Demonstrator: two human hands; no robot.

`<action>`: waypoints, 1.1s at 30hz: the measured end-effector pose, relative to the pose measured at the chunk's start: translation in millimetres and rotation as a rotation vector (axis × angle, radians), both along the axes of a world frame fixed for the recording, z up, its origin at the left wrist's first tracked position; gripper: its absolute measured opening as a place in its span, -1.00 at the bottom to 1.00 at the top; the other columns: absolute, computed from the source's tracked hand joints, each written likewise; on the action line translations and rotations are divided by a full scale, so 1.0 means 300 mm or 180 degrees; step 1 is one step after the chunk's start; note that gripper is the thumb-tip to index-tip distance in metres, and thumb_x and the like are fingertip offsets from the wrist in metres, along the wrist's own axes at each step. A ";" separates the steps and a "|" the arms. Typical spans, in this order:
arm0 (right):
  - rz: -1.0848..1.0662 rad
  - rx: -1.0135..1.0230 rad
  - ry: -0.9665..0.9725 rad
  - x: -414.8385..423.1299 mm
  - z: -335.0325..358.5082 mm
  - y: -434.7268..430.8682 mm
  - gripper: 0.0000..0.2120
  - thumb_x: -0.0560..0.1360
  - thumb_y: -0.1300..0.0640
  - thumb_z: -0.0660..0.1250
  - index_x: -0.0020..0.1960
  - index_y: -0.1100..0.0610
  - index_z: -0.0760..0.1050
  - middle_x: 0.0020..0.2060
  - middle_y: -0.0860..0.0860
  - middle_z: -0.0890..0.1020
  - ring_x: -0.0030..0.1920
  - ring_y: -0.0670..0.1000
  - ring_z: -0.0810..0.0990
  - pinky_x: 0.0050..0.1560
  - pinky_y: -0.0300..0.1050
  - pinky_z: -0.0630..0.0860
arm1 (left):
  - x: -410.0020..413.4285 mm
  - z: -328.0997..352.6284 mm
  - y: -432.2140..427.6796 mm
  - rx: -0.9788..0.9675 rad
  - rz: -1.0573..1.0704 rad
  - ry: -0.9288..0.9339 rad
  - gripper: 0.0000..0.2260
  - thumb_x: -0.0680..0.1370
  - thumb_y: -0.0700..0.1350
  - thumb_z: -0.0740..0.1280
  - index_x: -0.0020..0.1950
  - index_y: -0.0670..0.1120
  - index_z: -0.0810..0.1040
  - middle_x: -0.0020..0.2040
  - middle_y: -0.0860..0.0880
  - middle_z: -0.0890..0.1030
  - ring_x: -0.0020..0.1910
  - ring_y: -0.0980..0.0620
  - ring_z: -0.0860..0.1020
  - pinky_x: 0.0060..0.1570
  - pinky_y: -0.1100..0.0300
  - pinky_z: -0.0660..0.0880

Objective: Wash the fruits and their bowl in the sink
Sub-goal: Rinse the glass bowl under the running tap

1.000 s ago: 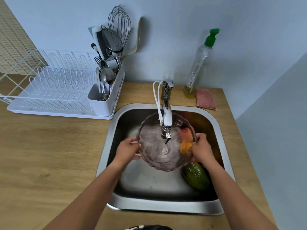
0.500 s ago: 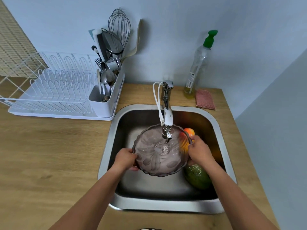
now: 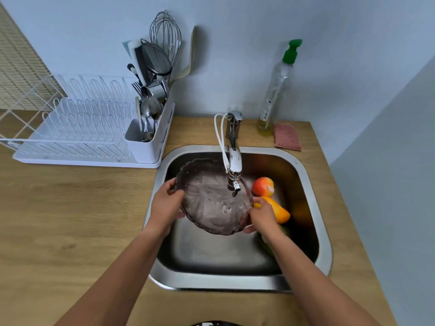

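A smoky, scalloped glass bowl (image 3: 211, 203) is held tilted over the steel sink (image 3: 308, 184), under the tap (image 3: 233, 161). My left hand (image 3: 167, 205) grips its left rim and my right hand (image 3: 261, 215) grips its right rim. Behind my right hand lie a red-orange round fruit (image 3: 263, 186) and an orange fruit (image 3: 279, 211) in the sink. A green fruit (image 3: 264, 243) shows partly under my right forearm.
A white dish rack (image 3: 77, 132) with a utensil holder (image 3: 148, 140) stands on the wooden counter left of the sink. A soap bottle (image 3: 275, 90) and a pink sponge (image 3: 287, 137) sit behind the sink at the right.
The bowl has shifted left and tilted, with both hands still on its rim. The red-orange and orange fruits, earlier seen through the bowl, now show uncovered to its right.
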State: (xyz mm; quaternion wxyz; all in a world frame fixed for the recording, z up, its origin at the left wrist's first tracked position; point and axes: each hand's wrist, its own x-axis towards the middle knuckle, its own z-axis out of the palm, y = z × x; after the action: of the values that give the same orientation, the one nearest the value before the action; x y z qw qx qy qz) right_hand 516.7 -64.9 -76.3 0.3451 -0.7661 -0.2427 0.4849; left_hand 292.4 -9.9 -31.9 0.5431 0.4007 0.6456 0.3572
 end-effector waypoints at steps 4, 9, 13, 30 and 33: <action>0.0053 -0.0202 0.0548 -0.084 -0.036 -0.040 -0.72 0.53 0.41 0.10 0.15 0.24 0.46 -0.54 0.05 0.61 -0.58 0.02 0.57 -0.60 -0.16 0.50 | -0.007 0.069 -0.001 -0.0138 -0.0236 -0.0147 -0.49 0.45 -0.17 0.30 0.35 0.24 0.50 -0.07 0.01 0.68 -0.09 -0.02 0.62 -0.17 -0.08 0.63; 0.0311 -0.0368 0.0916 -0.159 -0.030 -0.084 -0.72 0.55 0.38 0.12 -0.15 0.12 0.52 -0.47 0.06 0.59 -0.52 0.04 0.55 -0.59 -0.21 0.46 | 0.011 0.120 -0.016 -0.0139 -0.0385 -0.0145 -0.45 0.49 -0.15 0.31 0.43 0.27 0.41 0.00 -0.07 0.68 -0.14 -0.01 0.64 -0.17 -0.09 0.68; 0.0534 -0.0470 0.0858 -0.179 -0.047 -0.094 -0.79 0.53 0.36 0.15 -0.11 0.18 0.53 -0.44 0.09 0.48 -0.59 -0.01 0.40 -0.61 -0.25 0.41 | 0.012 0.121 -0.018 -0.0006 -0.0275 0.0036 -0.49 0.50 -0.09 0.39 0.43 0.18 0.41 0.15 -0.02 0.61 -0.06 -0.02 0.63 -0.01 -0.24 0.63; 0.0874 -0.0702 0.0969 -0.212 -0.071 -0.094 -0.78 0.56 0.36 0.12 0.04 0.16 0.49 -0.40 0.09 0.38 -0.52 -0.02 0.29 -0.53 -0.25 0.27 | 0.006 0.142 -0.055 0.0057 -0.0297 0.0350 -0.47 0.43 0.07 0.49 0.38 0.15 0.46 0.19 -0.03 0.57 0.11 -0.07 0.61 -0.18 0.01 0.63; 0.0904 -0.0694 0.0986 -0.209 -0.068 -0.093 -0.80 0.56 0.36 0.12 -0.07 0.14 0.46 -0.41 0.09 0.38 -0.52 -0.02 0.29 -0.51 -0.23 0.27 | 0.013 0.146 -0.061 0.0072 -0.0265 0.0387 -0.43 0.37 0.11 0.49 0.37 0.17 0.46 0.19 -0.02 0.56 0.11 -0.06 0.61 -0.15 -0.01 0.63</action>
State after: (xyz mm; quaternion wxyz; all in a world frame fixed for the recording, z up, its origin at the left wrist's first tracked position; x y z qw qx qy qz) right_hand 453.8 -92.9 -96.7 0.2218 -0.6734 -0.2384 0.6637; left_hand 296.3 -28.1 12.0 0.5127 0.4542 0.6561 0.3167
